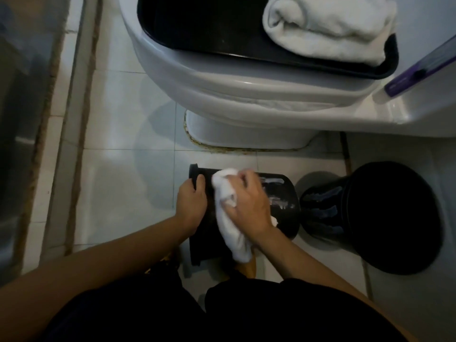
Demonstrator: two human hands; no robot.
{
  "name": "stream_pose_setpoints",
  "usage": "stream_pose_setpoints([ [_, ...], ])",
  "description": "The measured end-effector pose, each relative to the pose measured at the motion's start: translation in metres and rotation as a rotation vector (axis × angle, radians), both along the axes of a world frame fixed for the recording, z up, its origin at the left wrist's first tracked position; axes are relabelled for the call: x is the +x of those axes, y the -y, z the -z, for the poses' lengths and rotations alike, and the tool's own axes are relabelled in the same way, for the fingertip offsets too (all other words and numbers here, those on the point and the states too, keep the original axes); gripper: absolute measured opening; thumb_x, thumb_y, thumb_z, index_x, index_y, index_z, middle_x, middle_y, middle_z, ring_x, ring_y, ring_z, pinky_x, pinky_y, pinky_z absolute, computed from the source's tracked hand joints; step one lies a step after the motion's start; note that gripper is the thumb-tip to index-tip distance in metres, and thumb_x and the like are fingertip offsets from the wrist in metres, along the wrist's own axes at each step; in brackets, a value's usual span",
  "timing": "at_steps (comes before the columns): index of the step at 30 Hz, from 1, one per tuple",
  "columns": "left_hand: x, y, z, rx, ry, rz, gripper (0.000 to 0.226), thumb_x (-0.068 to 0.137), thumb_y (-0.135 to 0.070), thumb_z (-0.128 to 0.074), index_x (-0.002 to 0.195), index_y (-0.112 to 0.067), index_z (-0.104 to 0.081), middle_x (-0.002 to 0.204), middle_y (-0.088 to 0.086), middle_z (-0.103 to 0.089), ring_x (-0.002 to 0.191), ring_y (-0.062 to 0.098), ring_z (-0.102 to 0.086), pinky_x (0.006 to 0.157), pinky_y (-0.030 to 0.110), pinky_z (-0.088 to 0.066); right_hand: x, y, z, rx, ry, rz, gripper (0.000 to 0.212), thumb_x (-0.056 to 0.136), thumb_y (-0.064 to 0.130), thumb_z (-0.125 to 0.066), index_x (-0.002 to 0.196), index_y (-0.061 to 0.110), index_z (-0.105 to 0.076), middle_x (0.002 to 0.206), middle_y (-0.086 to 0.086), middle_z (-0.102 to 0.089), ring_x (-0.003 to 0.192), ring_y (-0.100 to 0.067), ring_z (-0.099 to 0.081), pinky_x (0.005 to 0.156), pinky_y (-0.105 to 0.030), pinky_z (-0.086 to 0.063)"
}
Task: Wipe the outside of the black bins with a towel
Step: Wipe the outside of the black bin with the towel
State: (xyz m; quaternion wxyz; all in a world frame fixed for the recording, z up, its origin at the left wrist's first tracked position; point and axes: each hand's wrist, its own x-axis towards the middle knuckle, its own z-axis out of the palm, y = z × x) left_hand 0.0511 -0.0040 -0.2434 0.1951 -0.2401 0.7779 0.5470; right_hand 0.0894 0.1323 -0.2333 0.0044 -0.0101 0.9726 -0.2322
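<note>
A black bin (pixel 281 193) lies on its side on the tiled floor, its rim pointing left. My left hand (pixel 191 206) grips that rim, thumb over the edge. My right hand (pixel 249 203) holds a white towel (pixel 228 213) bunched against the bin's upper side; wet streaks show on the bin to the right of the hand. A second black bin (pixel 380 218) stands just to the right, leaning, its open mouth facing the camera.
A white toilet (pixel 222 77) fills the space behind the bins, with a black tray (pixel 197 25) and a folded white towel (pixel 328 28) on its lid. A purple bottle (pixel 419 67) rests at the right. A raised threshold (pixel 64 119) runs along the left.
</note>
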Motion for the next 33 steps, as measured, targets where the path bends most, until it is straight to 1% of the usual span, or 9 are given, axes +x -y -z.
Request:
stream_pose_setpoints([
  [4, -0.001, -0.004, -0.003, -0.013, 0.009, 0.002, 0.042, 0.102, -0.039, -0.036, 0.104, -0.006, -0.062, 0.093, 0.009, -0.067, 0.086, 0.020, -0.065, 0.080, 0.036, -0.055, -0.018, -0.016, -0.005, 0.000, 0.098, 0.534, 0.041, 0.083, 0.030, -0.070, 0.120, 0.016, -0.056, 0.117, -0.010, -0.046, 0.103, -0.024, -0.051, 0.076, -0.028, -0.047],
  [9, 0.003, 0.000, 0.004, -0.060, -0.036, 0.035, 0.044, 0.102, -0.036, -0.037, 0.092, -0.003, -0.063, 0.084, 0.012, -0.067, 0.079, 0.026, -0.066, 0.069, 0.036, -0.054, -0.006, 0.019, -0.005, 0.140, -0.040, 0.105, 0.045, 0.078, 0.029, -0.070, 0.118, 0.018, -0.052, 0.115, -0.011, -0.047, 0.098, -0.024, -0.050, 0.073, -0.032, -0.052],
  [12, 0.003, -0.001, 0.002, -0.036, -0.031, 0.033, 0.042, 0.102, -0.038, -0.037, 0.098, -0.005, -0.062, 0.089, 0.009, -0.067, 0.083, 0.021, -0.066, 0.074, 0.036, -0.055, -0.033, -0.004, -0.004, 0.060, 0.143, 0.534, 0.049, 0.084, 0.030, -0.069, 0.128, 0.019, -0.052, 0.129, -0.013, -0.043, 0.110, -0.027, -0.049, 0.085, -0.039, -0.052],
  [14, 0.003, -0.003, 0.001, -0.019, -0.008, 0.040, 0.040, 0.102, -0.038, -0.036, 0.103, -0.007, -0.062, 0.093, 0.008, -0.066, 0.087, 0.018, -0.065, 0.079, 0.035, -0.054, -0.041, -0.018, -0.005, 0.079, 0.176, 0.590, 0.050, 0.085, 0.031, -0.067, 0.131, 0.017, -0.052, 0.132, -0.016, -0.042, 0.115, -0.032, -0.046, 0.089, -0.043, -0.049],
  [19, -0.001, -0.003, -0.003, 0.001, 0.003, 0.038, 0.037, 0.103, -0.037, -0.037, 0.101, -0.010, -0.061, 0.092, 0.008, -0.067, 0.087, 0.020, -0.066, 0.080, 0.037, -0.055, -0.019, -0.013, -0.015, -0.141, 0.137, 0.328, 0.057, 0.081, 0.051, -0.063, 0.124, 0.019, -0.045, 0.144, -0.006, -0.030, 0.123, -0.029, -0.042, 0.098, -0.046, -0.040],
  [23, 0.003, -0.002, -0.001, -0.014, -0.022, 0.051, 0.038, 0.102, -0.037, -0.038, 0.098, -0.007, -0.062, 0.090, 0.010, -0.067, 0.084, 0.023, -0.066, 0.079, 0.041, -0.056, -0.013, -0.042, -0.038, -0.234, 0.464, -0.082, 0.114, 0.066, 0.054, -0.082, 0.150, 0.038, -0.006, 0.159, 0.011, -0.001, 0.145, -0.028, -0.017, 0.111, -0.059, -0.028],
  [26, 0.003, -0.002, 0.000, -0.015, -0.017, 0.064, 0.037, 0.103, -0.037, -0.037, 0.099, -0.008, -0.061, 0.091, 0.010, -0.067, 0.084, 0.021, -0.066, 0.078, 0.037, -0.056, -0.014, -0.059, -0.051, -0.111, 0.590, -0.264, 0.140, 0.057, 0.052, -0.089, 0.147, 0.053, 0.019, 0.160, 0.015, 0.015, 0.148, -0.033, -0.008, 0.112, -0.062, -0.026],
  [30, 0.004, -0.001, -0.002, -0.017, -0.025, 0.068, 0.039, 0.103, -0.036, -0.038, 0.095, -0.005, -0.061, 0.086, 0.012, -0.066, 0.081, 0.022, -0.066, 0.071, 0.034, -0.055, -0.016, -0.055, -0.050, 0.105, 0.500, -0.416, 0.135, 0.060, 0.053, -0.087, 0.149, 0.052, 0.015, 0.159, 0.006, 0.000, 0.137, -0.031, -0.024, 0.103, -0.055, -0.038],
  [33, 0.006, 0.000, -0.001, -0.010, -0.018, 0.065, 0.040, 0.102, -0.037, -0.038, 0.097, -0.006, -0.061, 0.088, 0.012, -0.066, 0.081, 0.022, -0.066, 0.075, 0.038, -0.056, -0.009, -0.053, -0.045, 0.165, 0.417, -0.450, 0.104, 0.067, 0.059, -0.079, 0.149, 0.047, -0.016, 0.152, -0.003, -0.015, 0.131, -0.031, -0.029, 0.098, -0.051, -0.044],
])
